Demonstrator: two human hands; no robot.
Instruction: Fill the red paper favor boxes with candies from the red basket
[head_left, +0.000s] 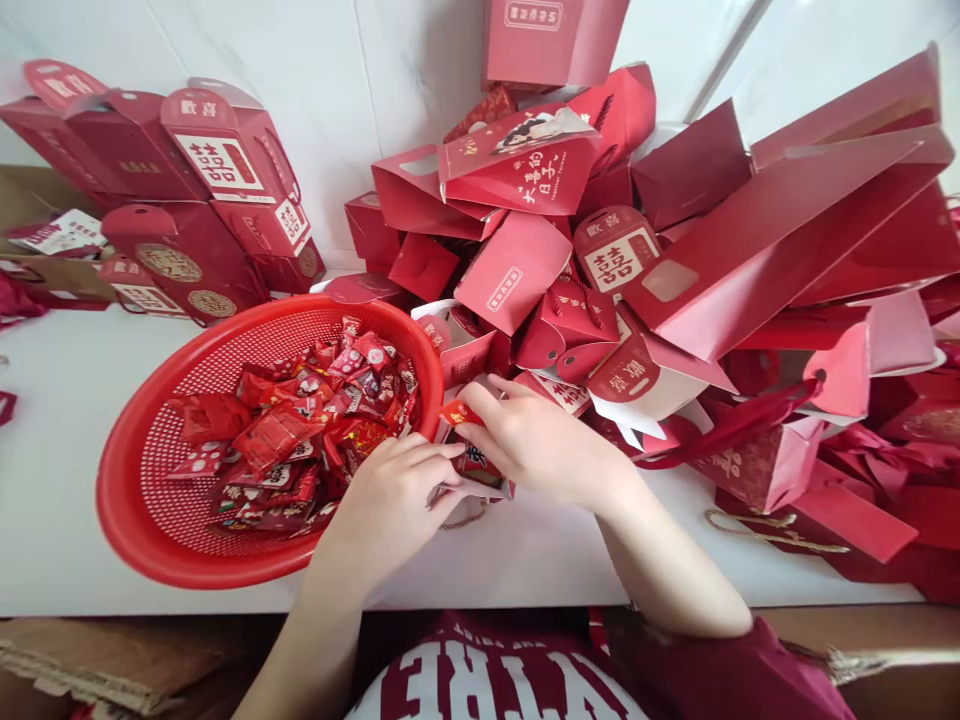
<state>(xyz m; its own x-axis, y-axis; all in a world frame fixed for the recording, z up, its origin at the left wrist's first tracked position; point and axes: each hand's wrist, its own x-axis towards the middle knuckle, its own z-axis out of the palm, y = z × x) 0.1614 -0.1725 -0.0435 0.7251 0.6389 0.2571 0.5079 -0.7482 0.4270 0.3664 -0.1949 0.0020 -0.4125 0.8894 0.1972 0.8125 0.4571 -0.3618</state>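
Observation:
My left hand (397,500) is closed on the near left side of a small gift box (487,488), just right of the basket. Inside the box's opening, dark and red wrappers show in part. My right hand (536,440) is over the box's far right side, its fingers pinching a small red candy packet (457,412) at the opening. Beside my left hand stands a red plastic basket (124,500), holding many wrapped candies (277,440) in red, pink and dark wrappers. Both hands partly hide the box.
A large heap of red gift boxes and bags (517,265) fills the right side and back of the white table (52,440). Closed red boxes (180,250) are stacked at the back left, near an open cardboard carton (37,195). More cardboard (135,660) lies below the front edge.

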